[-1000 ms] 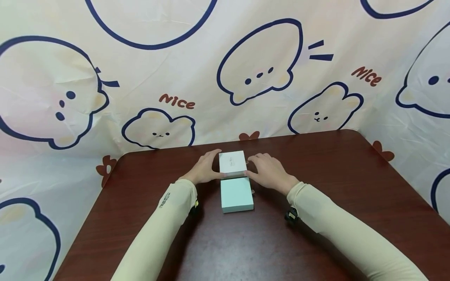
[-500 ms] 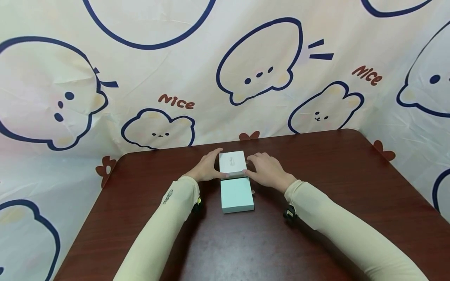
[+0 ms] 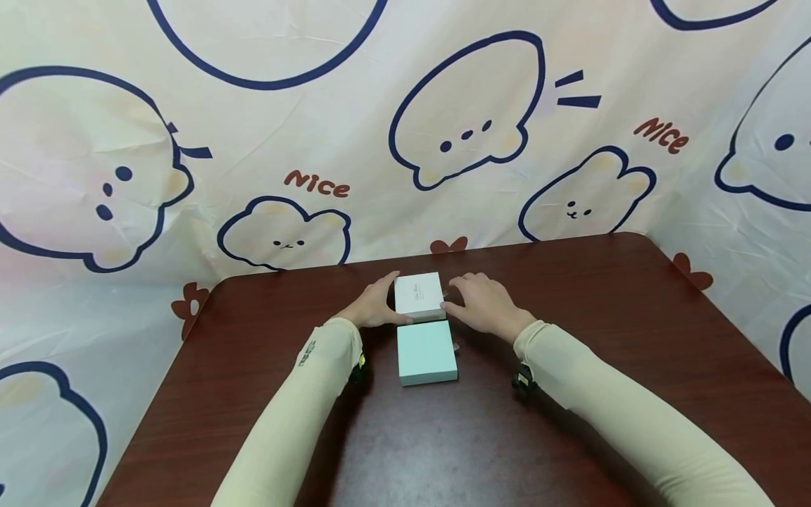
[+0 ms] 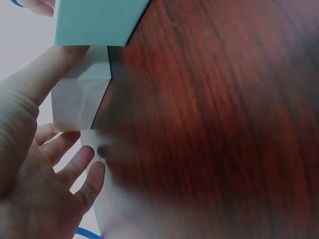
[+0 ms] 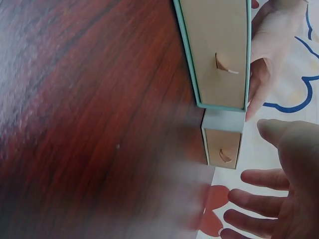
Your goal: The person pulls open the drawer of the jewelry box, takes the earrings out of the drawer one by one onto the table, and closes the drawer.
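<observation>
A small white drawer box [image 3: 419,294] with faint printing on top lies on the table, just beyond a teal drawer box [image 3: 427,352]. My left hand [image 3: 371,304] holds the white box from its left, thumb at the near side and fingers by the far side. In the left wrist view the teal box [image 4: 94,22] partly hides that thumb. Beside the white box's right end is my right hand [image 3: 486,305]. The right wrist view shows its fingers spread and loosely bent, holding nothing. Both boxes have tan drawer fronts with a ribbon tab [image 5: 227,64] facing right.
The boxes lie near the far middle of a dark reddish wooden table [image 3: 545,451]. A pale cloth [image 3: 469,84] with cartoon outlines hangs behind and along both sides of it. Each wrist wears a small dark device, such as the right wrist device [image 3: 523,380].
My right hand has shifted very slightly away from the white box. The left hand stays at the white box, its forearm a little farther right. Both boxes have stayed in place.
</observation>
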Demonstrator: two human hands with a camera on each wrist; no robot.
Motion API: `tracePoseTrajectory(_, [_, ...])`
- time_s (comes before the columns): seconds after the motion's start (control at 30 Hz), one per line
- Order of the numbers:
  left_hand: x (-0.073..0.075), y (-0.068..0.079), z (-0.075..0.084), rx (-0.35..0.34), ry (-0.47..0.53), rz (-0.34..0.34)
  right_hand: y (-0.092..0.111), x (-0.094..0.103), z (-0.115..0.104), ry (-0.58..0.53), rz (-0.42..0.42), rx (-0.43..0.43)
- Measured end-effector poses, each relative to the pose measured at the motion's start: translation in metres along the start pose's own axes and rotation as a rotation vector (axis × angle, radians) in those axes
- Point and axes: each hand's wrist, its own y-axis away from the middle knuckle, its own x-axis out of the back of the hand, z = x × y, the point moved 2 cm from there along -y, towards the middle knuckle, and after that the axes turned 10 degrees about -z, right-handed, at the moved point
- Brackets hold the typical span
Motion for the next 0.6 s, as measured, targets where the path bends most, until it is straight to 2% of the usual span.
tracePoseTrajectory(0.3, [0.0006, -0.0001, -0.0016, 0.018, 0.009, -0.019, -0.0008, 0.0009, 0.0021, -0.009, -0.001, -0.002])
tracePoseTrajectory(0.6, [0.0037, 0.0011, -0.0047, 0.006, 0.027, -0.034, -0.0063, 0.0011, 0.0043, -0.05, -0.028, -0.005])
